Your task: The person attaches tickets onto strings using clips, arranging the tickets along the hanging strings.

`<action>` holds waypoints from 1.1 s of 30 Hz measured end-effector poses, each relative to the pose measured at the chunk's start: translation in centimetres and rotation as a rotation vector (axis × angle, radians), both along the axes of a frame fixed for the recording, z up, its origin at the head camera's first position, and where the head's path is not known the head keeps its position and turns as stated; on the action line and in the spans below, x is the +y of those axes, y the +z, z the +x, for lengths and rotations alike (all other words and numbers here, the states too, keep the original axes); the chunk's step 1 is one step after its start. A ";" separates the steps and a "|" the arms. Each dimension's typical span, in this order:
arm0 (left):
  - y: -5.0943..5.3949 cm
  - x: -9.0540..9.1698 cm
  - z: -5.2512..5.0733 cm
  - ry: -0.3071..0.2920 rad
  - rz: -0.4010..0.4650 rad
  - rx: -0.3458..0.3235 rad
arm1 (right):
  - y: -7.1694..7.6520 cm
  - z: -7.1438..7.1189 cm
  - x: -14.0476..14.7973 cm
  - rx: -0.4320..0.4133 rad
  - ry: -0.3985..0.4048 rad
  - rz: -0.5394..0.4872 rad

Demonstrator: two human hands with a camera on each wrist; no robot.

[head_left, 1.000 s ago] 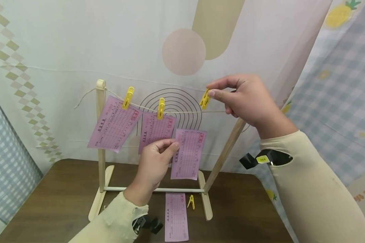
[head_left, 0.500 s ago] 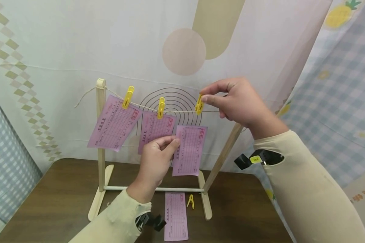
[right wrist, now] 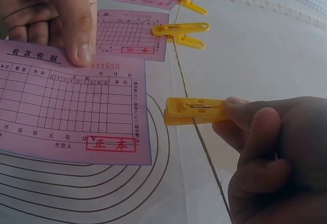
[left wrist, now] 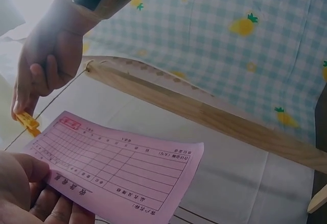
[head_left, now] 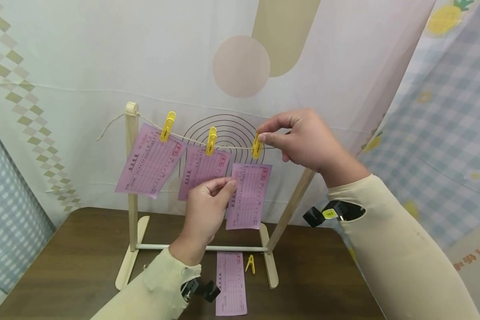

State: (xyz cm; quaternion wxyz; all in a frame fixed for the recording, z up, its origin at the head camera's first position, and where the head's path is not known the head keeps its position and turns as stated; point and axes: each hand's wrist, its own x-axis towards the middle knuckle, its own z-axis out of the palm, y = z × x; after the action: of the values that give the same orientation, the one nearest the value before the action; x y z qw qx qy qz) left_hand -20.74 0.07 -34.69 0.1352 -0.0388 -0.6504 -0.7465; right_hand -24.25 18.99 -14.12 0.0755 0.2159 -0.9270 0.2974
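The held slip (head_left: 248,198) is pink, printed with a grid and a red stamp, and sits just below the string (head_left: 240,148), tilted slightly. The left hand (head_left: 206,209) is also below the string; its thumb and fingers meet on the slip's left edge, pinching it with no gap. The held clip (head_left: 257,149) is yellow and lies across the string, just above the slip's top edge and apart from it (whether it bites the string, I cannot tell). The right hand (head_left: 304,140), at the string's right part, pinches the clip's upper end between thumb and forefinger, brought together as far as the clip allows; its other fingers curl in.

Along the string to the left, the middle clip (head_left: 211,141) holds the middle slip (head_left: 205,164), partly behind the left hand. Farther left on the string, the left clip (head_left: 168,126) holds the left slip (head_left: 148,164), which hangs aslant.

The left post (head_left: 132,178) and right post (head_left: 292,209) stand near the string's two ends, and a white rod (head_left: 228,249) joins them well below it. Lower still under the string, a loose slip (head_left: 230,289) and a loose clip (head_left: 250,264) lie side by side on the brown table (head_left: 80,253). Behind the string hangs a pale patterned cloth (head_left: 164,53).
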 end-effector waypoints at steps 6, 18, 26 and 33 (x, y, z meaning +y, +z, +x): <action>0.2 0.1 0.0 0.043 -0.015 0.006 | -0.3 0.0 0.0 0.008 0.007 0.021; 1.1 -0.1 0.0 0.057 -0.027 0.029 | -0.5 0.1 0.0 0.002 -0.009 0.037; 1.6 -0.2 -0.2 0.041 -0.031 0.032 | -0.6 0.1 -0.2 -0.008 -0.004 0.034; 1.8 -0.3 -0.3 0.038 -0.016 0.032 | -0.6 0.2 -0.3 -0.040 -0.001 0.026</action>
State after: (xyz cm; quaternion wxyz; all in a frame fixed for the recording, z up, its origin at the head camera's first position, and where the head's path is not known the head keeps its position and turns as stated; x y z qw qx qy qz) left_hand -21.05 -0.22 -32.89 0.1597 -0.0395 -0.6547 -0.7377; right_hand -24.08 18.68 -14.73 0.0542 0.2103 -0.9322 0.2894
